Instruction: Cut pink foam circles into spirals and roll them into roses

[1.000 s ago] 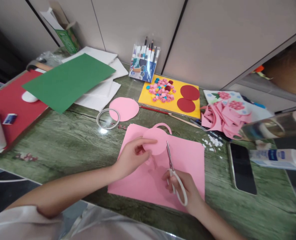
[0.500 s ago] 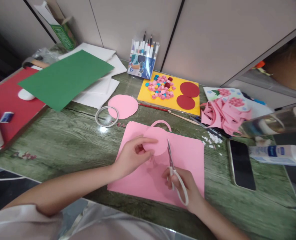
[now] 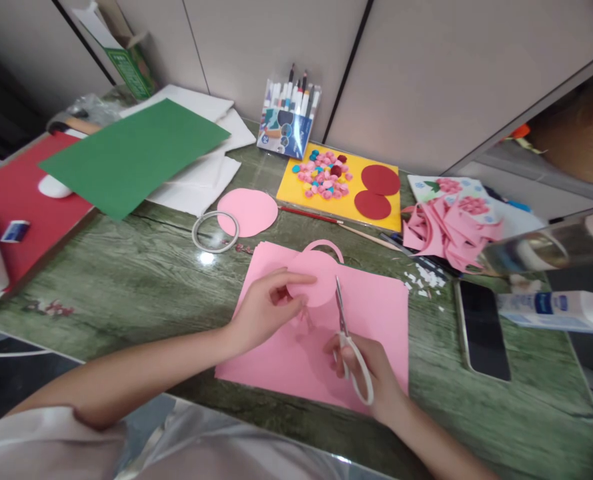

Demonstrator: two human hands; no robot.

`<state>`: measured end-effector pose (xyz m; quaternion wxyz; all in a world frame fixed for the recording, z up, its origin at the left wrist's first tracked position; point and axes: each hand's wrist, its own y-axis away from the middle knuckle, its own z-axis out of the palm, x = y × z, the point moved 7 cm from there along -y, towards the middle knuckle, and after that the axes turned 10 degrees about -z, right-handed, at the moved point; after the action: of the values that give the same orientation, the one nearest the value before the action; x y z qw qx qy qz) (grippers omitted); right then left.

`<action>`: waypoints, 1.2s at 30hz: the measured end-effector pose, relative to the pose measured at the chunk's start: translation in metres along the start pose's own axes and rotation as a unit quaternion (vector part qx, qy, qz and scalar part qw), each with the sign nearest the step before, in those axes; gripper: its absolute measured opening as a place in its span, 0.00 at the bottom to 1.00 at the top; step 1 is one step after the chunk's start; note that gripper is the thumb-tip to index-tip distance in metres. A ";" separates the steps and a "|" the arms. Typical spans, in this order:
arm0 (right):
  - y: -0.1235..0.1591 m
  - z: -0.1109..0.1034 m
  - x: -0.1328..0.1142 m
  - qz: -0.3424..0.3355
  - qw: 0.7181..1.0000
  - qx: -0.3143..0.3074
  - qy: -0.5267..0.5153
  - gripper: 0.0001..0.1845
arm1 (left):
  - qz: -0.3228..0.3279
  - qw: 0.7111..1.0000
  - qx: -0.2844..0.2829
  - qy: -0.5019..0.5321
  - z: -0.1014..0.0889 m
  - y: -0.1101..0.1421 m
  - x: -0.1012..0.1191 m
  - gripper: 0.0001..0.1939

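Observation:
My left hand (image 3: 271, 303) pinches a round pink paper disc (image 3: 321, 277) by its left side, thumb below and fingers above. In my right hand (image 3: 369, 373) is a pair of white-handled scissors (image 3: 343, 320), its fingers through the loops. The blades point up and away from me, their tips close to the disc's right edge; I cannot tell whether they touch it. Beneath both hands lies a stack of pink paper (image 3: 376, 300). A curved pink paper strip (image 3: 326, 245) rests at the stack's far edge, just beyond the disc.
Behind are pink cut circles (image 3: 249, 212), a grey ring (image 3: 195, 233) and a yellow sheet (image 3: 292, 188) bearing small paper balls and red discs (image 3: 380, 180). Pink scraps (image 3: 451, 230), a phone (image 3: 483, 330) and a tube (image 3: 551, 305) lie right. Green paper (image 3: 136, 153) lies left.
The disc and my left hand have shifted very slightly away from me. The scissors have turned a little, their handles moving slightly left. Both grips stay the same.

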<state>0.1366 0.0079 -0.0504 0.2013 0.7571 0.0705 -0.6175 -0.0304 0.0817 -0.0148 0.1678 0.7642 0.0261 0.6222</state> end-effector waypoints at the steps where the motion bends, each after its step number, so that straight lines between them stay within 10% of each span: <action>1: 0.000 0.000 0.000 0.000 1.000 0.000 0.000 0.26 | 0.001 1.000 0.002 0.000 0.000 0.000 0.000 0.13; 36: 0.000 0.000 -0.002 0.001 1.000 -0.007 0.024 0.27 | -0.010 1.000 0.003 0.016 0.002 0.002 0.001 0.14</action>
<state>0.1358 0.0077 -0.0484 0.2057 0.7703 0.0785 -0.5985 -0.0290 0.0798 -0.0133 0.1715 0.7545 0.0381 0.6324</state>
